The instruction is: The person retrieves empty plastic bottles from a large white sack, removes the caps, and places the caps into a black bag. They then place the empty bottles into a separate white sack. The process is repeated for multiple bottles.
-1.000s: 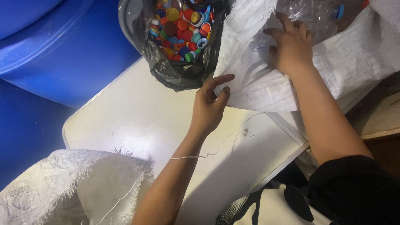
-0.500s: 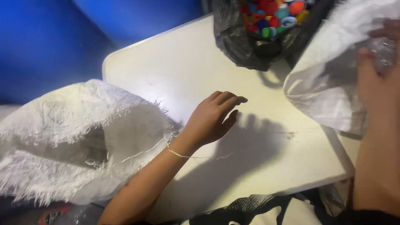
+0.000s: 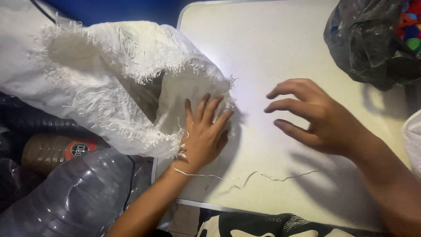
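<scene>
My left hand (image 3: 204,131) lies flat with fingers spread on the frayed rim of a white woven sack (image 3: 109,83), at the left edge of a cream table (image 3: 263,48). The sack's mouth gapes open toward the hand. My right hand (image 3: 315,116) hovers over the table just to the right, fingers apart and curled, holding nothing. A loose white thread (image 3: 245,176) trails from my left wrist across the tabletop.
A black plastic bag (image 3: 368,44) holding several coloured bottle caps (image 3: 410,26) sits at the table's far right corner. Left of the table lie a large clear plastic bottle (image 3: 74,197) and a brown bottle (image 3: 48,151). Patterned fabric (image 3: 272,224) shows below the table's front edge.
The view swung left, away from the cap bag. My left hand moved from the bare table onto the left sack's rim. My right hand let go of the right-hand sack and came over the table.
</scene>
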